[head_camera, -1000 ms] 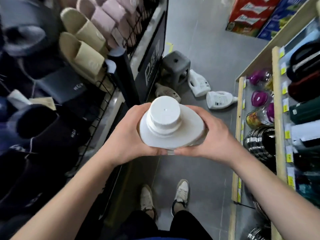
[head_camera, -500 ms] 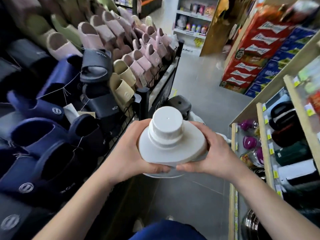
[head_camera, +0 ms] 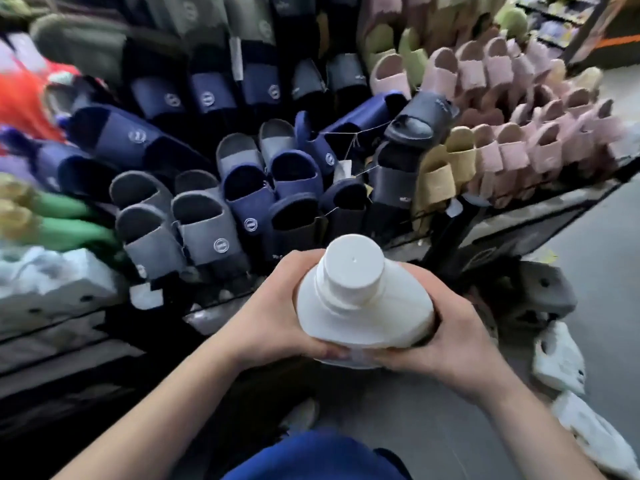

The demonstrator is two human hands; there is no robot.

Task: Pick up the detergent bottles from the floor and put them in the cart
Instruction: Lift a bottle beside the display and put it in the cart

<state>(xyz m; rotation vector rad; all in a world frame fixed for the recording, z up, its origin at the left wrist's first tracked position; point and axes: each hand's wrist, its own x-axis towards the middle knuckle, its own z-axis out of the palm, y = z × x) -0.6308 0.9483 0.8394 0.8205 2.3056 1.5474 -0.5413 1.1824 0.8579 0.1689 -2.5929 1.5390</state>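
Item: fingers (head_camera: 330, 353) of the left hand (head_camera: 273, 320). Curled under and around the left flank of the white detergent bottle (head_camera: 367, 317), pressed against its wall; thumb laid over the near shoulder.

Item: right hand (head_camera: 446, 344). Wrapped on the opposite flank, fingertips tucked beneath the base edge, nearly meeting the left fingers under the body. Both hands are closed on the bottle; neither is nearer, the load being shared evenly.

Item: detergent bottle, held. Carried at chest level, well above the floor (head_camera: 599, 258), between the two palms. Long axis is pointed roughly toward the camera, tilted a little up and away; the wide screw cap (head_camera: 353, 268) is presented uppermost and is seen closed.

Item: cart. Not identified in this view; its direction from the hands cannot be told. The coming move is judged to turn on this: the bottle must be swung, cap up, toward wherever the cart stands, and lowered in upright.

Item: second detergent bottle (head_camera: 557, 358), white, lying on its side on the floor to the right of the right hand; a further white bottle (head_camera: 595, 438) lies nearer the lower right corner. Both are judged still to be collected.

Item: grey step stool (head_camera: 533, 296), on the floor just beyond the right hand.

Item: slipper rack (head_camera: 277, 161), filled with navy, grey, tan and pink slippers, directly ahead of the bottle.
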